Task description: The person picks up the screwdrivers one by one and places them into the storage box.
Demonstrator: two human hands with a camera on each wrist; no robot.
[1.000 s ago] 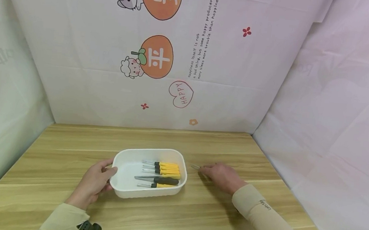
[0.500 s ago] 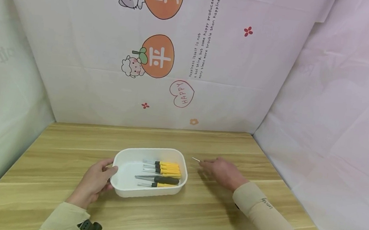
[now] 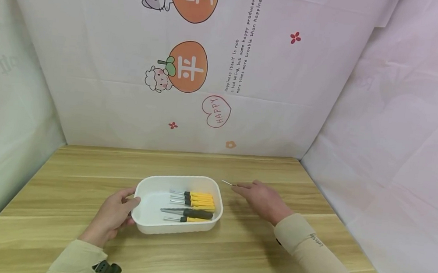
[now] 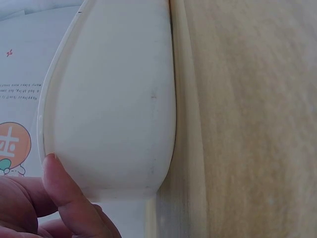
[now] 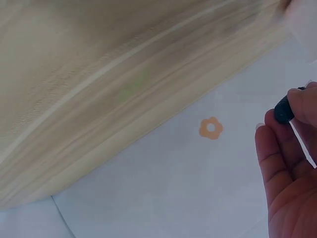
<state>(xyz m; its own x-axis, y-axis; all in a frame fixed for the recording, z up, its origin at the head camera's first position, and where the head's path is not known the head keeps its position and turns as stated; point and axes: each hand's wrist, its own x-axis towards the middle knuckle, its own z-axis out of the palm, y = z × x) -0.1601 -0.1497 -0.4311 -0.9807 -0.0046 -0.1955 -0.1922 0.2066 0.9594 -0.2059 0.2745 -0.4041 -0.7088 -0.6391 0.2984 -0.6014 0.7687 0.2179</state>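
My left hand (image 3: 110, 216) grips the left end of a white plastic tray (image 3: 146, 228), thumb over the rim and fingers along the outside. In the left wrist view the thumb presses the wall of the tray (image 4: 114, 99). Inside, several yellow-handled screwdrivers (image 3: 201, 197) and a black-handled tool (image 3: 197, 214) lie with shafts pointing left. Just past the tray's right end, my right hand (image 3: 264, 200) pinches a screwdriver (image 3: 227, 182), its thin metal shaft pointing left. The right wrist view shows its dark handle end (image 5: 284, 110) between thumb and fingers; the rest is hidden.
Everything rests on a wood-grain table (image 3: 198, 266). A white printed sheet (image 3: 276, 115) rises at the table's back edge, with white sheets on the left (image 3: 17, 90) and right (image 3: 407, 150).
My right hand has lifted the screwdriver and moved it back and slightly left, toward the tray's far right corner. The left hand and tray have stayed in place.
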